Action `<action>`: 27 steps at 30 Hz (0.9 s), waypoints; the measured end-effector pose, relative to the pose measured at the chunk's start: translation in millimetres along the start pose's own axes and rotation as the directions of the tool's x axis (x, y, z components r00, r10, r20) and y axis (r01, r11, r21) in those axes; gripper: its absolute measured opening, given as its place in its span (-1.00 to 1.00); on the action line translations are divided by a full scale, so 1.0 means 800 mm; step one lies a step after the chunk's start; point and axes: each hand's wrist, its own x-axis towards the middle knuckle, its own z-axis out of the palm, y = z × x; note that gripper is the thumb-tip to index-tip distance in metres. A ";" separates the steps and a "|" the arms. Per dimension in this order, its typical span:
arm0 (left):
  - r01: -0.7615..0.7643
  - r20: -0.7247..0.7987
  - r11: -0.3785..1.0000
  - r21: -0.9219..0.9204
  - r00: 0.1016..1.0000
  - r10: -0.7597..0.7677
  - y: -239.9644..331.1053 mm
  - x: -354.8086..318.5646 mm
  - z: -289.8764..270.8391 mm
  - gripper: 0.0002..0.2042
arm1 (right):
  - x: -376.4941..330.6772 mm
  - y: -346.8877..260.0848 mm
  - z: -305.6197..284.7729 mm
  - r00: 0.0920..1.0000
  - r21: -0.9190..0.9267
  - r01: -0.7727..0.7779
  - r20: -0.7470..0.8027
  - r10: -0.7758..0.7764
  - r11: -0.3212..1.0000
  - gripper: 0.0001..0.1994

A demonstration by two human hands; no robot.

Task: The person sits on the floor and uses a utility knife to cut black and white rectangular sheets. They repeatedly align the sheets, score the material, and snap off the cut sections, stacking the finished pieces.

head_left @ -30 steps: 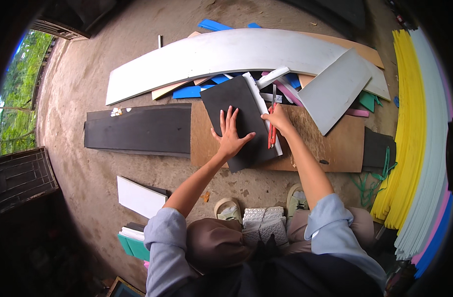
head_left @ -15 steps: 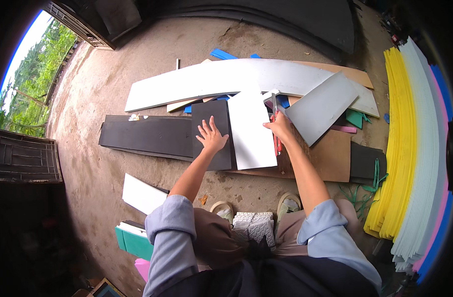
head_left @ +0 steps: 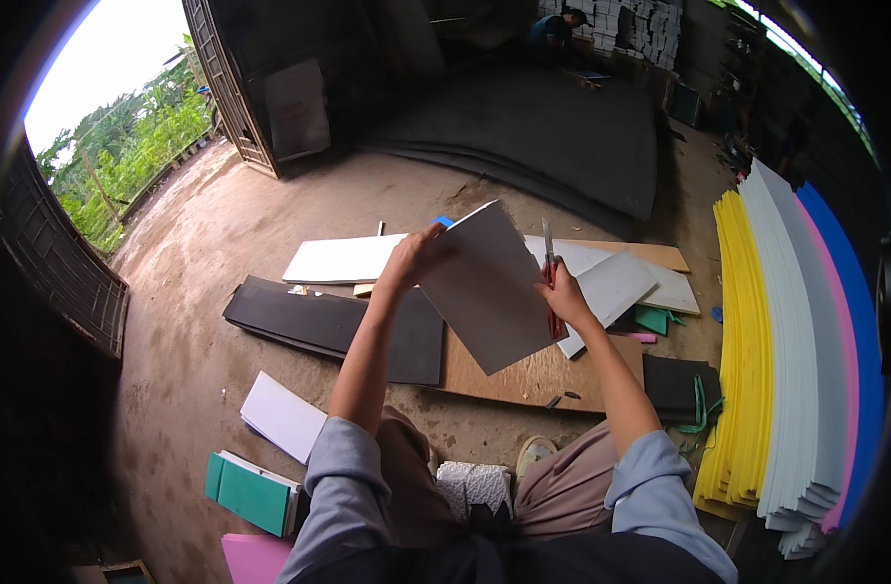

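A rectangular foam sheet (head_left: 489,292), grey in the shade, is raised and tilted above the work board. My left hand (head_left: 413,261) grips its upper left edge, fingers partly hidden behind it. At the sheet's right edge my right hand (head_left: 564,295) is closed around a red-handled utility knife (head_left: 549,243), its long blade pointing up. Whether that hand also pinches the sheet I cannot tell. Below lies a brown wooden board (head_left: 494,375) with small dark scraps. Beside it, to the left, are black foam sheets (head_left: 319,321).
White sheets (head_left: 343,258) and a loose pale panel (head_left: 611,292) lie beyond the board. Tall yellow stacks (head_left: 733,360) stand at right. White, green (head_left: 251,492) and pink pieces lie at lower left. A white textured block (head_left: 465,487) is between my feet. Another person (head_left: 553,34) sits far back.
The sheet that lay flat on the board is now lifted and tilted. My left hand has moved from the black sheet to its upper edge. The view has tilted up, showing more background.
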 end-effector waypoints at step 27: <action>-0.156 0.039 0.942 0.296 0.988 0.151 0.041 -0.021 0.146 -0.62 | -0.061 -0.021 0.027 0.974 -0.458 -0.120 0.118 0.194 0.881 -0.72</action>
